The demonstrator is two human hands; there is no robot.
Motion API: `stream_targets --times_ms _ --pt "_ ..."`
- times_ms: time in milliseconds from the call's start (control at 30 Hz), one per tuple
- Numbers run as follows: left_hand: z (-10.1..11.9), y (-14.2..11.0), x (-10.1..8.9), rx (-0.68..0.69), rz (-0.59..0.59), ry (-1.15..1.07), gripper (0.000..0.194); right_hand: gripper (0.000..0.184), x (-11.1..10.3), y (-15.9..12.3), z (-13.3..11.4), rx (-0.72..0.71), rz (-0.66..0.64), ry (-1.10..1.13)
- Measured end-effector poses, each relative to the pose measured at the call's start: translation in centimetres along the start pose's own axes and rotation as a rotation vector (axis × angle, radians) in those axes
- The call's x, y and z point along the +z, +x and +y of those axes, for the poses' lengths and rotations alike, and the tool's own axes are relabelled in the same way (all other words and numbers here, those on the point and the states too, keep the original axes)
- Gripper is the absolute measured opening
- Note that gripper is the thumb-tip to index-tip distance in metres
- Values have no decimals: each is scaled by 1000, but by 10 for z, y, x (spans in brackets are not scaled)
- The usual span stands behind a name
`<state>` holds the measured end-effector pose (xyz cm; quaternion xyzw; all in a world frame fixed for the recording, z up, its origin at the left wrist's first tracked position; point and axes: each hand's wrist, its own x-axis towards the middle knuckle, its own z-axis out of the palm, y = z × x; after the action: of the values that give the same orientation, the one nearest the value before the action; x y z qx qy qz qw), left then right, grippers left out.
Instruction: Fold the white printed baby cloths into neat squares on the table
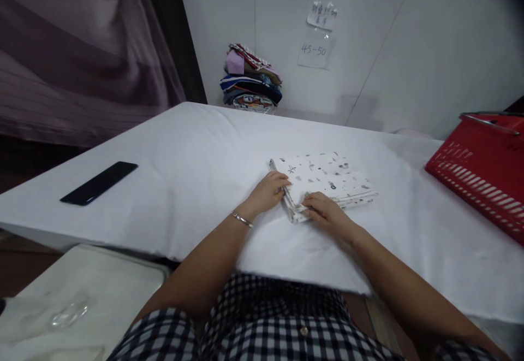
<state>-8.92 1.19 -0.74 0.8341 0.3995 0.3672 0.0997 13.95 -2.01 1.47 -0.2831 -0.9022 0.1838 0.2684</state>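
A folded white cloth [327, 178] printed with small dark figures lies on the white table [184, 186] in front of me. My left hand [268, 190] rests on the cloth's near left edge with its fingers curled over the fold. My right hand [325, 213] presses on the near corner, fingers bent and pinching the layered edge. A thin bracelet [242, 219] sits on my left wrist.
A black phone [99, 182] lies at the table's left. A red plastic basket [483, 167] stands at the right edge. A stack of folded clothes [250, 80] sits at the far side by the wall. A white tray-like surface [82, 290] lies below on the left.
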Motion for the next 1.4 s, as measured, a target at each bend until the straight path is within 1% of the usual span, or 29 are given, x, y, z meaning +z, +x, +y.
stream_targets --times_ms 100,133,167,200,300,333,433,567,667,733,767,800,867,967,1100,1167,1233,1300,1333,1367,1400 --pt "0 0 -1 1 4 3 34 14 4 2 -4 75 133 67" --pt "0 0 -1 1 5 4 35 14 6 2 -6 85 168 76" --pt "0 0 -2 -2 4 7 36 14 7 2 -7 80 175 72" --pt "0 0 -2 -6 4 9 38 14 9 3 -8 66 154 55" --pt "1 0 -3 -14 5 17 39 14 11 3 -10 15 25 -19" --pt "1 0 -3 -16 11 21 38 15 11 3 -10 9 -1 -39" --pt "0 0 -4 -49 54 45 36 16 9 3 -11 -11 -17 -77" --pt "-2 -1 -7 -176 162 74 37 18 9 2 -11 -48 -49 -132" --pt "-2 0 -12 -335 234 63 25 22 10 1 -10 -66 -67 -172" --pt "1 0 -14 -463 221 25 15 22 10 1 -10 -87 -64 -187" --pt "2 0 -14 -513 204 0 13 21 10 1 -10 -96 -62 -189" --pt "4 0 -14 -547 190 -24 16 21 10 1 -11 -105 -54 -187" --pt "7 0 -12 -572 173 -69 22 20 10 1 -12 -124 -39 -177" --pt "11 1 -7 -581 132 -93 25 20 10 3 -14 -144 -31 -177" --pt "12 2 -3 -599 46 -43 22 19 10 5 -16 -129 -67 -210" --pt "13 3 -4 -588 64 -21 19 19 10 5 -16 -120 -63 -220" --pt "16 4 -5 -522 140 28 16 20 11 6 -15 -118 -55 -224" --pt "24 4 -5 -394 217 64 14 20 13 6 -14 -112 -50 -231" --pt "29 4 -5 -320 229 61 14 20 13 6 -13 -108 -47 -234" --pt "34 4 -3 -250 210 43 14 20 13 6 -13 -103 -45 -237" --pt "39 4 -1 -191 163 26 14 21 12 6 -12 -100 -48 -237"
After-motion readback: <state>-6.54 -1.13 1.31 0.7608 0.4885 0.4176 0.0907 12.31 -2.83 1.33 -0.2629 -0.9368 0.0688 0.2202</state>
